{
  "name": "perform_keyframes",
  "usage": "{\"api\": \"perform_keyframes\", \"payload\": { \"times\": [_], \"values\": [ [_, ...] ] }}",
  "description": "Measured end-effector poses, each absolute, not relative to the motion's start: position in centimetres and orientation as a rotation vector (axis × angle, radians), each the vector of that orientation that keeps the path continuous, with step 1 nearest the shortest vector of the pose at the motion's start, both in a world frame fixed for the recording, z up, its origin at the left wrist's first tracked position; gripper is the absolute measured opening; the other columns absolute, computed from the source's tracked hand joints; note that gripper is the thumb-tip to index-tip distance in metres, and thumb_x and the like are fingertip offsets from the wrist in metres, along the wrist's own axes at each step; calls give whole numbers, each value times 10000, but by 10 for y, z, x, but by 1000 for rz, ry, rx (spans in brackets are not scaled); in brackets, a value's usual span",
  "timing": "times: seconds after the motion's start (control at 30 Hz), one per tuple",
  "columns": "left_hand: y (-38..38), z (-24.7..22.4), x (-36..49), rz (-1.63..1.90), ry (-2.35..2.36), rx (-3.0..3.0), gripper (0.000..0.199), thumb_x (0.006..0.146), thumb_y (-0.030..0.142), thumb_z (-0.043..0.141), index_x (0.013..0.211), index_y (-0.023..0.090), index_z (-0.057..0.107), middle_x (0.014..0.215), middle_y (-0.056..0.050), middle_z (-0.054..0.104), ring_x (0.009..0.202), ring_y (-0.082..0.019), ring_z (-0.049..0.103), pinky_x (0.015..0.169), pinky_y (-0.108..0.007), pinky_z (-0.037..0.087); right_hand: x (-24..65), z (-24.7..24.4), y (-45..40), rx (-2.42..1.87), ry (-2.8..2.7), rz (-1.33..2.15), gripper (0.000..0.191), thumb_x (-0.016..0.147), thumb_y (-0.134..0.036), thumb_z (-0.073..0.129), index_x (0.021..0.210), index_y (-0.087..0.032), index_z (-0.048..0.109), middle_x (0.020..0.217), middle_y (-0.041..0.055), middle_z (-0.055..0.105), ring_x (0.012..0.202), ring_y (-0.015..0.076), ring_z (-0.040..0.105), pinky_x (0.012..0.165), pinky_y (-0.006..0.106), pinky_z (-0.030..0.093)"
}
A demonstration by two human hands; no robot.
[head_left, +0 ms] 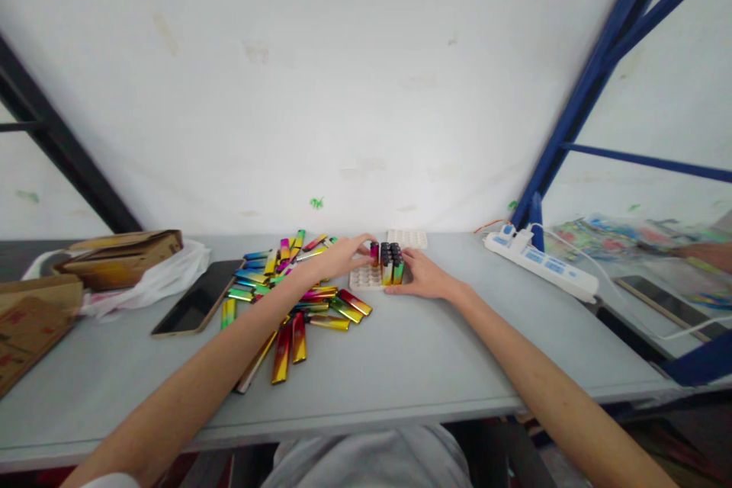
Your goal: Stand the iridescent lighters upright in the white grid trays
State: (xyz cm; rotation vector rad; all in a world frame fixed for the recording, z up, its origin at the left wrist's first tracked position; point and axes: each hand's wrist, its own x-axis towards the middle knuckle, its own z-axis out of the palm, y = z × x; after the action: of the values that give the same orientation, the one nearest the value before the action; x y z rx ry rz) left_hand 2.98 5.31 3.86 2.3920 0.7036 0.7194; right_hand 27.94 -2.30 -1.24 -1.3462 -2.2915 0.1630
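My left hand (pixel 345 255) pinches a magenta metallic lighter (pixel 374 252), held upright over the left part of a white tray (pixel 360 280) with round holes. To the right of it, several lighters (pixel 392 267) stand close together in the tray, black ends up, with yellow and green sides. My right hand (pixel 423 274) is curled round the tray's right side, thumb at the front edge and fingers against the standing lighters. A loose pile of shiny lighters (pixel 297 335) in red, gold, green and blue lies under and around my left forearm.
A second white tray (pixel 407 236) lies by the wall. Left of the pile are a dark phone or tablet (pixel 197 297), a plastic bag (pixel 183 267) and cardboard boxes (pixel 131 255). At right lies a power strip (pixel 540 265) with a white cable; beyond the blue frame (pixel 572 103), another person's hand (pixel 709 253).
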Motion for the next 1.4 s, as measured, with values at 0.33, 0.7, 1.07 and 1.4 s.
{"api": "perform_keyframes", "payload": {
  "times": [0.33, 0.7, 1.07, 1.4],
  "values": [
    [91, 37, -42, 517, 1268, 2788, 426, 810, 163, 509, 1184, 146, 712, 1247, -156, 718, 1187, -302, 643, 1096, -420, 426, 279, -10, -24, -1322, -2285, 185, 767, 736, -729, 732, 1229, -150, 638, 1188, 163, 630, 1067, 330, 600, 951, 469, 493],
    [90, 21, -26, 292, 1152, 2861, 531, 834, 166, 489, 1348, 178, 621, 1416, -128, 615, 1301, -285, 569, 1150, -419, 370, 280, -11, -23, -1357, -2302, 181, 794, 734, -761, 707, 1213, -133, 629, 1162, 162, 619, 1053, 325, 596, 937, 460, 497],
    [83, 21, -22, 197, 1128, 2998, 395, 831, 103, 527, 1190, 181, 674, 1184, -118, 690, 1139, -257, 627, 1042, -378, 446, 280, -11, -22, -1355, -2315, 158, 792, 737, -762, 704, 1190, -115, 641, 1159, 169, 613, 1052, 321, 583, 944, 454, 488],
    [74, 39, -23, 511, 1142, 2889, 408, 1002, 348, 371, 1276, 173, 616, 1174, -143, 728, 1067, -279, 677, 934, -361, 470, 280, -12, -22, -1356, -2309, 164, 783, 742, -742, 716, 1213, -122, 634, 1197, 174, 611, 1086, 326, 584, 983, 462, 479]
  ]
}}
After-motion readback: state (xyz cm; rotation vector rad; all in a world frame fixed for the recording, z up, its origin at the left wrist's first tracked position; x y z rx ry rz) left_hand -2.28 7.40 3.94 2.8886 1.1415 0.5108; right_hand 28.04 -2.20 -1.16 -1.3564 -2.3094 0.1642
